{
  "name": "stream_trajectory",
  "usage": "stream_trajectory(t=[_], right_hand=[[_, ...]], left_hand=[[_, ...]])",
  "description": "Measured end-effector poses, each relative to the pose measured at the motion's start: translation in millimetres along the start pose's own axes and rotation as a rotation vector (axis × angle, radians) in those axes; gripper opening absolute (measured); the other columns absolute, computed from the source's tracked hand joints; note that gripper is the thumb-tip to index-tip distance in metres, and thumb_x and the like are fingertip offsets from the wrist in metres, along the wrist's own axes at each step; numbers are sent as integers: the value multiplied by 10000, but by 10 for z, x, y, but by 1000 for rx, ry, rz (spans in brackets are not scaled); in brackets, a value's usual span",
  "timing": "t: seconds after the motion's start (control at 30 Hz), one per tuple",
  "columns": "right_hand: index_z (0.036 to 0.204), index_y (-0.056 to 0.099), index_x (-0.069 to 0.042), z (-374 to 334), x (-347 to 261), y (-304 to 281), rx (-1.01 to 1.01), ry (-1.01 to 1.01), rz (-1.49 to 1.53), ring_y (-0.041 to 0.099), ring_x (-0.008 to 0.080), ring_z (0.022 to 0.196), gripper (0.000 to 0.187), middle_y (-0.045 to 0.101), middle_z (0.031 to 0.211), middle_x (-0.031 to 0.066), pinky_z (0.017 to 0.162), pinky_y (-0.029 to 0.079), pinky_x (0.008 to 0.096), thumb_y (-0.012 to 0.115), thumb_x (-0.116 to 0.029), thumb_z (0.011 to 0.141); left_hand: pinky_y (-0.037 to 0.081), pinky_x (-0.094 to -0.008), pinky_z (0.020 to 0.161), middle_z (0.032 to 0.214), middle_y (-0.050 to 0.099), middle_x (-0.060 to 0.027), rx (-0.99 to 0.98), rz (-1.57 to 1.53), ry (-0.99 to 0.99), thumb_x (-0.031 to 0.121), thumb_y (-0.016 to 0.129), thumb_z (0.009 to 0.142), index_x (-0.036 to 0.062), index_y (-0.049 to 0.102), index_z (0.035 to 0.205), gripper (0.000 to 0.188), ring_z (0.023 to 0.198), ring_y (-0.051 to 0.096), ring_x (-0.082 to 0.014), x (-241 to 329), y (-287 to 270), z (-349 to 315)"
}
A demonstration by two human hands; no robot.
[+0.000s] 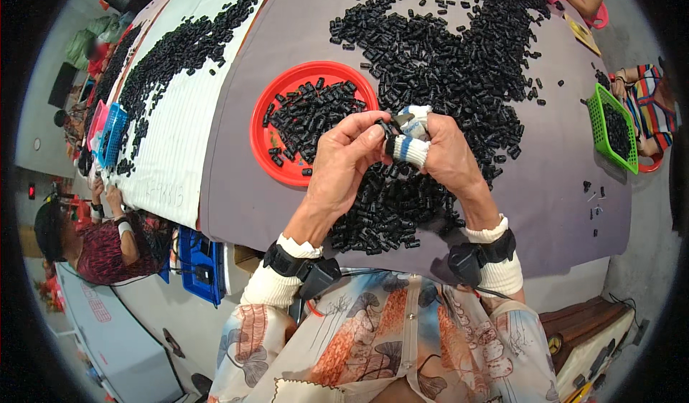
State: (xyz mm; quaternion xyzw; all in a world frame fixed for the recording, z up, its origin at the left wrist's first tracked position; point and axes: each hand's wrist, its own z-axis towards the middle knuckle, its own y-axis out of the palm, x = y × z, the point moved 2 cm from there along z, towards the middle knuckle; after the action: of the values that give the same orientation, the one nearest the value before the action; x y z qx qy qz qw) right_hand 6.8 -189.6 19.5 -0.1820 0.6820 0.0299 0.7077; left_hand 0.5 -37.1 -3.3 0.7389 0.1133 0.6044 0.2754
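Note:
My hands meet over the purple-grey tabletop. My left hand (349,144) is closed, its thumb and forefinger pinching a small black piece (390,126). My right hand (452,150) is closed too, and its fingertips press against the same piece from the other side. White cloth covers (409,150) with blue bands wrap its thumb and forefinger. The piece's exact shape is mostly hidden by fingers. Beneath and beyond my hands spreads a large heap of short black cylindrical pieces (459,66). A round red tray (259,127) holding similar pieces lies beside my left hand.
A white-covered table (186,116) with more black pieces stands to the left, with a blue basket (113,136) on it. One person (108,249) works there. At right, another person's hands are near a green basket (599,130). A blue crate (201,270) sits below the table edge.

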Motion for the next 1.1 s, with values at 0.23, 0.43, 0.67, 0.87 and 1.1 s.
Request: stream_trajectory(t=[0.23,0.43,0.67,0.87,1.1], right_hand=[[872,624,0,-2,-14,1,-4,6,56,538,76,623,183,620,702,22,569,432,233,662,-135,755],[861,614,-1,9,7,-7,-13,2,87,541,75,628,181,614,709,22,576,437,233,665,-138,754],[866,600,-9,-2,24,-19,45,-20,75,536,76,647,207,602,732,14,583,445,232,699,-115,719],[860,583,-14,35,1,-6,55,-109,50,526,69,663,231,594,738,12,599,451,227,722,-100,697],[874,580,-9,51,55,-35,56,-105,61,536,75,667,246,612,750,26,608,458,235,724,-99,697]], left_hand=[[490,-247,654,847,588,-30,11,-6,-9,87,539,880,-11,556,1076,220,710,551,-89,-4,2,2],[491,-254,660,862,595,-36,-8,-22,-17,88,540,879,-16,555,1071,219,713,551,-95,-24,3,41],[486,-251,695,902,611,-58,-42,-145,-31,78,537,877,-13,549,1077,220,770,565,-102,-14,32,48],[475,-226,690,929,622,-65,-63,-100,22,60,564,855,-14,551,1073,231,808,583,-100,19,35,57],[447,-191,640,871,632,-65,-1,-17,32,63,582,842,-17,588,1027,202,736,575,-77,31,65,105]])
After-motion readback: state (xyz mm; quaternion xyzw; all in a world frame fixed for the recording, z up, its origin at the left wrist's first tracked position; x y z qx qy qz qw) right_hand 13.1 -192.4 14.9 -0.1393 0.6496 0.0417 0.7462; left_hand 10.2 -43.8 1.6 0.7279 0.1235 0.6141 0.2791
